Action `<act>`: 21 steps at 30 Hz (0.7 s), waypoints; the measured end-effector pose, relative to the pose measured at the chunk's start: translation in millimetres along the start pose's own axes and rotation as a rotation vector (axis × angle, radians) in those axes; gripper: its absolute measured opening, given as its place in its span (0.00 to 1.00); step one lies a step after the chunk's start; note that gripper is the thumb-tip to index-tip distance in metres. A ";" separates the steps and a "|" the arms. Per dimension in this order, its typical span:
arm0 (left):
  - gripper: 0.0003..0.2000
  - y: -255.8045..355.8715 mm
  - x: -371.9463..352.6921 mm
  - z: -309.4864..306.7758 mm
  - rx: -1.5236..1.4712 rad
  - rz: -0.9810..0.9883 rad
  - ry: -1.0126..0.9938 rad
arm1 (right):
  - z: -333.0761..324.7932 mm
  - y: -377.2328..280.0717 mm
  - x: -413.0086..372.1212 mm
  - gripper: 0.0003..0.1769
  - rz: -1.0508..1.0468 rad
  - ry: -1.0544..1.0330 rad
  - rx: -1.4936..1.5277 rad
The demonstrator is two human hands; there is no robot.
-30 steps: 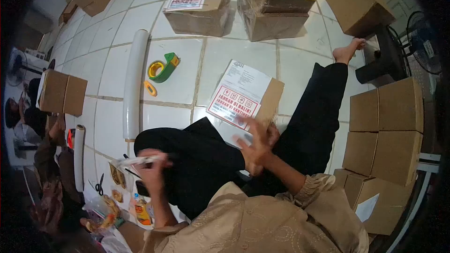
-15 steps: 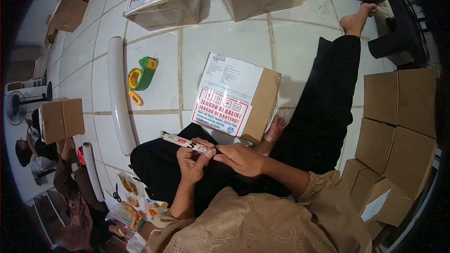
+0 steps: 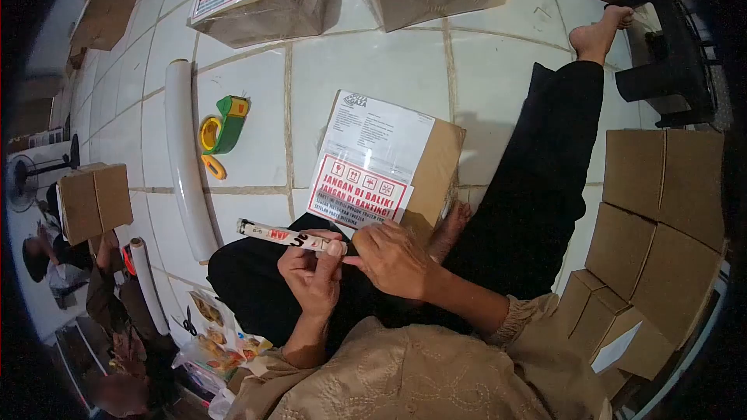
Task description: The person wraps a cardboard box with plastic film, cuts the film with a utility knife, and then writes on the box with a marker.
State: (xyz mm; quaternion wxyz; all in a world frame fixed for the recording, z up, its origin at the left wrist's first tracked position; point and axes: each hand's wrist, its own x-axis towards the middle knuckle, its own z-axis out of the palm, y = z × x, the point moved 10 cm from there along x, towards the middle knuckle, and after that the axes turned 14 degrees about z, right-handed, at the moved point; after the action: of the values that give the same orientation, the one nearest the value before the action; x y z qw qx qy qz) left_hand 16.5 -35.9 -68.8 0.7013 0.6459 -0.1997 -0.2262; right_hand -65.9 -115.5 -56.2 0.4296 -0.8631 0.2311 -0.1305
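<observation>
Centrally, the left hand (image 3: pixel 313 272) grips the white, cylindrical marker (image 3: pixel 268 232) near its right end, the barrel jutting leftward; the right hand (image 3: pixel 397 260) curls at that end, its hold unclear.

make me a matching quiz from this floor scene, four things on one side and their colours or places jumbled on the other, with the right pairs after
Things
1. marker
2. tape dispenser
3. film roll
4. nearest labelled box

Colours or places
A. green, with a yellow ring
B. red-lettered sticker facing up
C. in the person's left hand
D. whitish, lying left of the tape dispenser

Right pairs: 1-C, 2-A, 3-D, 4-B
</observation>
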 end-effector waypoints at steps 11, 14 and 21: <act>0.08 1.6 74.8 -127.3 -0.104 0.204 0.412 | -7.1 16.1 -8.1 0.12 -0.034 0.112 -0.077; 0.14 -3.6 72.4 -87.0 0.118 0.240 0.464 | -55.1 92.9 10.1 0.15 0.530 0.318 -0.060; 0.16 -87.5 77.4 -37.3 0.225 0.105 0.125 | -34.9 225.0 -2.9 0.26 0.784 0.608 1.118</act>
State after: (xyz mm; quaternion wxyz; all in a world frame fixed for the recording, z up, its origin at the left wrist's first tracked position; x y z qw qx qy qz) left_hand 95.9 -55.5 -160.1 0.6463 0.7221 -0.2131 -0.1247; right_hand -147.7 -255.8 -215.9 0.7365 -0.2963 0.5297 -0.2987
